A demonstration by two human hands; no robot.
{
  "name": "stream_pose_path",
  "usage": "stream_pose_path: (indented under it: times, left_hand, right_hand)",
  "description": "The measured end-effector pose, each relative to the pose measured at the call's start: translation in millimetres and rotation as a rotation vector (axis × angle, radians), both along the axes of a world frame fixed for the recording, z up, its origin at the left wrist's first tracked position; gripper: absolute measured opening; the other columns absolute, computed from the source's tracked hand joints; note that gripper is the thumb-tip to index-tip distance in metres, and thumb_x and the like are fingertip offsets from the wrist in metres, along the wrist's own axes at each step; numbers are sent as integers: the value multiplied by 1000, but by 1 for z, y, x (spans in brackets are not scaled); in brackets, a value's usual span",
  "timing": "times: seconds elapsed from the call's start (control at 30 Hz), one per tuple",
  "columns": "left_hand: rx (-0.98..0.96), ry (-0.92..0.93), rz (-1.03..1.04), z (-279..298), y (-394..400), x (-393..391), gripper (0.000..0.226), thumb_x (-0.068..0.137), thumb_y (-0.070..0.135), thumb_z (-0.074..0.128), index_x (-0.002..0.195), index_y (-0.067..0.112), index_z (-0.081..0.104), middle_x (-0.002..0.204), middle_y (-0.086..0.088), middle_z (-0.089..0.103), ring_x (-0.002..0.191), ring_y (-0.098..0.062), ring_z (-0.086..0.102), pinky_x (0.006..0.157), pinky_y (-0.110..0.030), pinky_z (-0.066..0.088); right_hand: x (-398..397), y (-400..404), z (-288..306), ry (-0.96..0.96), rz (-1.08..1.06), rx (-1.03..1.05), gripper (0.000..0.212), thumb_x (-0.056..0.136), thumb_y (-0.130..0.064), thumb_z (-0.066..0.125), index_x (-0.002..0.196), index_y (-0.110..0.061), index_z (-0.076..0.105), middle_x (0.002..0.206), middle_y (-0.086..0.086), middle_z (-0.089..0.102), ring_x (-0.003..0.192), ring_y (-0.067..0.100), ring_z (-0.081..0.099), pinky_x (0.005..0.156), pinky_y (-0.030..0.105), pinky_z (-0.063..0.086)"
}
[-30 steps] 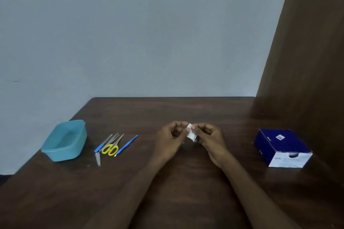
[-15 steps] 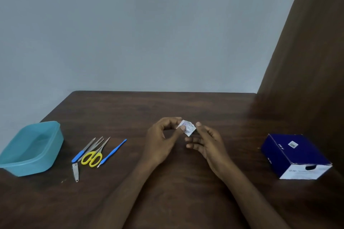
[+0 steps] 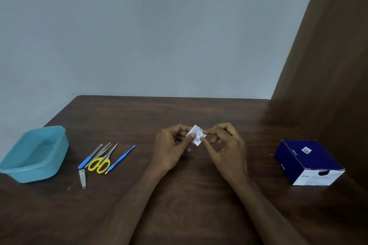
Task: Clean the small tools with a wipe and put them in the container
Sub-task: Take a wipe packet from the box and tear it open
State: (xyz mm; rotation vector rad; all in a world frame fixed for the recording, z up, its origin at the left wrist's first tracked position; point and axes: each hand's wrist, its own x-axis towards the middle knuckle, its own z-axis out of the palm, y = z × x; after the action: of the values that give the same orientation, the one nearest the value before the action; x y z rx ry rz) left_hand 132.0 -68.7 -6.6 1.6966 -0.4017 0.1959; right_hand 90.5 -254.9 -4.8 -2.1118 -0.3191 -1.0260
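Note:
A small white wipe packet (image 3: pixel 196 135) with fine print is held above the middle of the table. My left hand (image 3: pixel 171 149) pinches its left edge and my right hand (image 3: pixel 225 147) pinches its right edge. To the left lie the small tools: yellow-handled scissors (image 3: pixel 100 162), a blue-handled file (image 3: pixel 88 157), a thin blue-handled pick (image 3: pixel 121 158), tweezers (image 3: pixel 99 153) and a metal nail clipper (image 3: pixel 82 178). A teal plastic container (image 3: pixel 49 162) stands at the far left with nothing visible inside.
A dark blue and white cardboard box (image 3: pixel 308 162) sits on the right of the dark wooden table (image 3: pixel 189 195). A brown wooden panel (image 3: pixel 328 85) rises along the right side. A grey wall stands behind the table.
The view has shifted, so the container and tools sit further left in frame. The packet has turned in my fingers, and my right hand has taken a pinch on its right edge.

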Motion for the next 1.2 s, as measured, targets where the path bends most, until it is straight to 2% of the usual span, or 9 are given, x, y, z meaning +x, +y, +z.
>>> stream_pose_path:
  times: [0.2, 0.33, 0.47, 0.67, 0.73, 0.93, 1.03, 1.1, 1.2]
  left_hand:
    - [11, -16, -29, 0, 1, -1, 11, 98, 18, 80, 108, 16, 83, 90, 3, 83, 82, -12, 79, 62, -30, 64]
    - [34, -39, -39, -1, 2, -1, 12, 98, 17, 79, 110, 18, 83, 93, 5, 83, 83, -11, 79, 63, -30, 64]
    - [47, -64, -49, 0, 2, 0, 14, 98, 14, 79, 111, 17, 84, 96, 8, 84, 84, -8, 78, 63, -29, 64]
    - [55, -64, -42, 3, 1, -5, 15, 98, 12, 79, 112, 15, 84, 91, 10, 83, 68, 0, 74, 58, -19, 57]
    - [68, -75, -50, 4, 2, -5, 16, 98, 12, 79, 112, 14, 84, 91, 10, 83, 69, -1, 75, 58, -19, 57]
    - [95, -81, -61, 4, 1, -5, 18, 99, 15, 79, 116, 17, 84, 96, 8, 84, 80, -6, 78, 59, -23, 60]
    - [136, -89, -44, 3, 2, -4, 18, 99, 18, 78, 116, 20, 84, 95, 9, 84, 78, -8, 78, 59, -23, 60]
    - [146, -94, -40, 4, 2, -5, 18, 99, 18, 78, 116, 21, 84, 94, 9, 83, 76, -9, 78, 59, -23, 60]
    - [131, -81, -31, 6, 1, -7, 17, 99, 16, 78, 115, 17, 84, 90, 9, 83, 66, -5, 75, 58, -18, 56]
  right_hand:
    - [3, -1, -2, 108, -11, 34, 17, 82, -20, 91, 92, -27, 79, 95, -13, 64, 71, 9, 66, 63, 16, 47]
    - [4, -1, -2, 137, -7, 64, 19, 82, -23, 91, 94, -30, 78, 95, -15, 65, 71, 9, 67, 62, 25, 53]
    - [5, -1, -3, 161, -5, 86, 22, 81, -23, 91, 97, -28, 78, 97, -16, 66, 71, 8, 69, 63, 27, 55]
    - [6, 0, -4, 184, 17, 96, 20, 80, -25, 92, 84, -28, 73, 92, -14, 65, 70, 8, 69, 64, 28, 56]
    - [6, 0, -5, 200, 28, 108, 24, 79, -31, 93, 80, -28, 69, 92, -13, 64, 71, 9, 70, 65, 26, 56]
    - [6, 2, -3, 319, 67, 149, 19, 84, -42, 88, 93, -33, 75, 105, -11, 65, 70, 5, 72, 67, 28, 58]
    - [8, 1, -5, 362, 89, 174, 16, 85, -43, 86, 86, -30, 77, 99, -10, 67, 72, 7, 71, 69, 33, 58]
    - [11, 1, -7, 406, 107, 225, 22, 81, -53, 85, 83, -34, 75, 93, -10, 69, 72, 7, 70, 69, 37, 58]
    - [11, -2, -6, 463, 183, 394, 34, 71, -59, 87, 81, -29, 73, 79, -5, 74, 67, 7, 67, 68, 33, 53]
